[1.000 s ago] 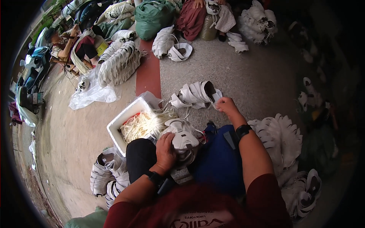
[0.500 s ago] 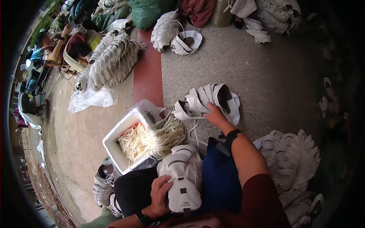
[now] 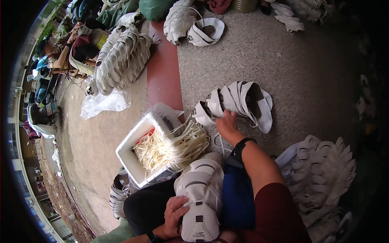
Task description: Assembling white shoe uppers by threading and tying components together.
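Note:
On my lap lies a stack of white mesh shoe uppers [image 3: 200, 190], toe end toward me. My left hand [image 3: 175, 214] grips its left side with curled fingers. My right hand [image 3: 228, 124] reaches forward to a second row of nested white shoe uppers [image 3: 239, 99] on the ground. Its fingers are bent against the near edge of that row, toward its left end; the fingertips are partly hidden. A white shoelace [image 3: 219, 141] hangs just below this hand. Left of the lap stack, a white foam box [image 3: 123, 152] holds a heap of cream laces [image 3: 170, 148] spilling over its right rim.
More uppers are piled at my right [image 3: 320, 174], beside my left knee [image 3: 118, 198] and at the far left [image 3: 121, 60]. Beyond the red floor stripe [image 3: 164, 77] sits another person [image 3: 60, 54]. A clear plastic bag [image 3: 106, 103] lies on the ground.
My right hand has shifted toward the left end of the row on the ground, and its fingers are more bent. The whole view has tilted slightly. My left hand stays on the lap stack.

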`<action>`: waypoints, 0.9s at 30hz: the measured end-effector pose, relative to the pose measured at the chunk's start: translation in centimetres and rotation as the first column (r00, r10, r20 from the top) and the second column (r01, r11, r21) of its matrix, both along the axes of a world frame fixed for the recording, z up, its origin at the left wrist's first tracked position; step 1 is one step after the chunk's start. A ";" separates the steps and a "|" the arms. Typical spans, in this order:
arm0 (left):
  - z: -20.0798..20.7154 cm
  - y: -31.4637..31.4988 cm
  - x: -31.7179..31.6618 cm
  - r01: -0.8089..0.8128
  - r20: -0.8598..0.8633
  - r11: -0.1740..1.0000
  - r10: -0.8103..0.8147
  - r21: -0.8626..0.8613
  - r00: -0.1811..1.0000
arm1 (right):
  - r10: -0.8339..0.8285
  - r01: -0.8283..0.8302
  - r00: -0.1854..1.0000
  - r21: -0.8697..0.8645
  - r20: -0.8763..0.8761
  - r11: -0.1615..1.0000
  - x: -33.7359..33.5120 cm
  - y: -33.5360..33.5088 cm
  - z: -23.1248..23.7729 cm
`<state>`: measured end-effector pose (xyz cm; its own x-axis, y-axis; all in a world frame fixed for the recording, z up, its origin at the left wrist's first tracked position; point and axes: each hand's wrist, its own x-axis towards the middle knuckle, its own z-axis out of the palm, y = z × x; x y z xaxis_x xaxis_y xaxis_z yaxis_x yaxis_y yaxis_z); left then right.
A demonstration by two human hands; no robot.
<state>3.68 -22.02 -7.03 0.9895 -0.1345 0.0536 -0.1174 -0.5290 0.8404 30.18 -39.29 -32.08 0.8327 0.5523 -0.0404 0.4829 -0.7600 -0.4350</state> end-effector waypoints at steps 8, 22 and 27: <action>0.4 -0.5 0.1 -0.029 0.047 1.000 0.029 0.000 0.998 | 0.099 -0.079 0.994 0.356 -0.037 0.931 -1.0 -0.8 3.7; 1.7 1.8 -3.3 -0.315 -0.067 0.812 0.325 -0.491 0.943 | 0.167 -0.341 0.923 0.537 0.347 0.772 -13.4 -6.8 35.9; 11.8 1.0 -4.0 -0.279 -0.302 0.707 0.096 -0.650 0.948 | 0.397 -0.516 0.836 0.296 0.379 0.804 -26.1 -10.3 35.0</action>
